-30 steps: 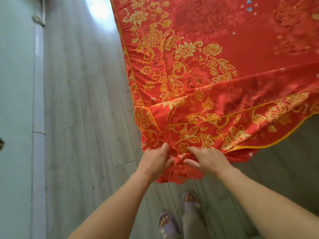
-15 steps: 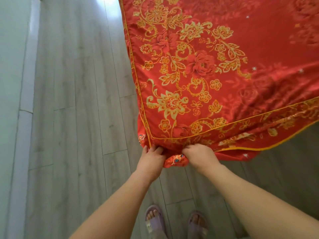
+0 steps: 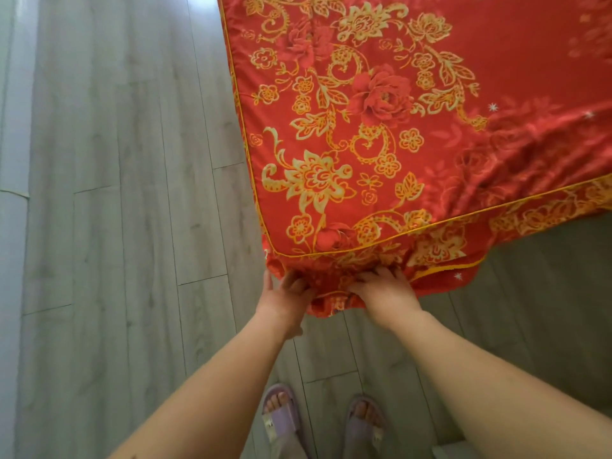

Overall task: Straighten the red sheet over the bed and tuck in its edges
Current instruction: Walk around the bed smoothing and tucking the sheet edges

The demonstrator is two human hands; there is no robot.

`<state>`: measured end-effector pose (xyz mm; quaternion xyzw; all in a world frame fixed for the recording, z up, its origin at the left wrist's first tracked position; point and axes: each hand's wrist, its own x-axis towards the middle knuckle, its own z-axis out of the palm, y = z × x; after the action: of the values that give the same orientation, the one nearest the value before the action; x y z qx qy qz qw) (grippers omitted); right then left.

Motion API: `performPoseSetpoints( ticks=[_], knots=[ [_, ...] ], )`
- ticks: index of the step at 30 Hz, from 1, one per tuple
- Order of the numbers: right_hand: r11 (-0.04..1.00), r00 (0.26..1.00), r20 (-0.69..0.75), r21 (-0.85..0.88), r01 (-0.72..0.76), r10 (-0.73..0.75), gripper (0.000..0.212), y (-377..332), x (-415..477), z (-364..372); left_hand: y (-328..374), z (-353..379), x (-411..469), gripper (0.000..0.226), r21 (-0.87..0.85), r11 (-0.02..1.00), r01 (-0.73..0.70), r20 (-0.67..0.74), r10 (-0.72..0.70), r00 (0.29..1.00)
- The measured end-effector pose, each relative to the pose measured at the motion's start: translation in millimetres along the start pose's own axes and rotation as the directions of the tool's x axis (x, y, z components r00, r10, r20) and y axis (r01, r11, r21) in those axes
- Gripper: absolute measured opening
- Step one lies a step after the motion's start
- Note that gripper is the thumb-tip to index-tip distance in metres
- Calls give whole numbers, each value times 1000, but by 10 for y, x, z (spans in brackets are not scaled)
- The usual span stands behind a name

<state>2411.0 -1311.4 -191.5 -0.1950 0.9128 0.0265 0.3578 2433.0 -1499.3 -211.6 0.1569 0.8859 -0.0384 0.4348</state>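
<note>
Low in centre frame, my left hand (image 3: 287, 298) and right hand (image 3: 384, 291) have fingers curled into the bunched corner of the red sheet (image 3: 381, 134). The loose flap hangs between them, nearly equidistant. Beyond, the sheet spreads toward the upper right, its hem running right.

Red sheet (image 3: 414, 127) corner — left hand (image 3: 281, 298), right hand (image 3: 385, 291) bunching its hem.

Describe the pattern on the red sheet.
Gold and cream flowers with scrolling leaves on the red sheet, yellow piping; head view.
</note>
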Motion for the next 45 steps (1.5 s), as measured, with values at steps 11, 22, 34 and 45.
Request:
performPoseSetpoints(
  ticks=[11,22,34,45],
  knots=[
    [913,988,-108,404,-62,115,32,566,-622,-338,303,-872,-283,24,-142,983,-121,-171,96,981],
    [808,928,-222,577,-123,300,24,1567,-1308,-763,950,-1974,-153,23,-95,990,-109,-329,72,942],
    [669,842,-177,696,-259,510,23,2582,-1548,-1076,1923,-2725,411,19,-183,937,-299,-295,237,926],
    [569,765,-154,761,-312,625,23,3349,-1232,-1320,2404,-3667,1090,19,-81,903,-422,-266,389,882]
  ],
)
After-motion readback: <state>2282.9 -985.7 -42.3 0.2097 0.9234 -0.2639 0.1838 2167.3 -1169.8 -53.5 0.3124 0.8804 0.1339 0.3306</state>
